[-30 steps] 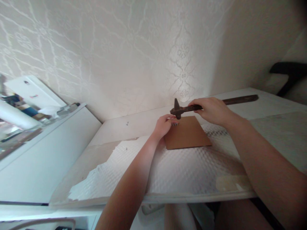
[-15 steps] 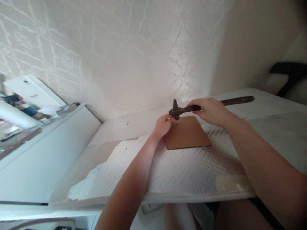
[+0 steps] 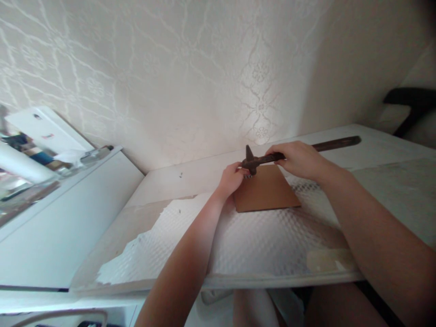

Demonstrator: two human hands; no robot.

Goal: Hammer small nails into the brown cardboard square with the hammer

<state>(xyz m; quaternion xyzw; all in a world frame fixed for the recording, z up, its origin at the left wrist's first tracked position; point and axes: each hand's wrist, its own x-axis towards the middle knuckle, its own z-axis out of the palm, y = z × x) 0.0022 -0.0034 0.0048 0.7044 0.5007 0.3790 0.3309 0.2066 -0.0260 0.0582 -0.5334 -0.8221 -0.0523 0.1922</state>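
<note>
My right hand is closed round the dark handle of a hammer. The hammer's head is over the far left part of a flat brown board, and the handle's end sticks out to the right. My left hand is at the board's left edge, its fingers pinched together just beside and under the hammer head. By those fingertips shows a small shiny metal piece, partly covered by the hammer head. Its kind is too small to tell, and what the fingers grip is hidden.
The board lies on a torn white quilted sheet spread over a white table. Tiny bits lie left of the board. A white cabinet with clutter on top stands left, a patterned wall behind, a black armrest-like part right.
The hammer head has come down a little, nearer my left fingertips, and now covers more of the small metal piece. My left hand and the board have stayed in place.
</note>
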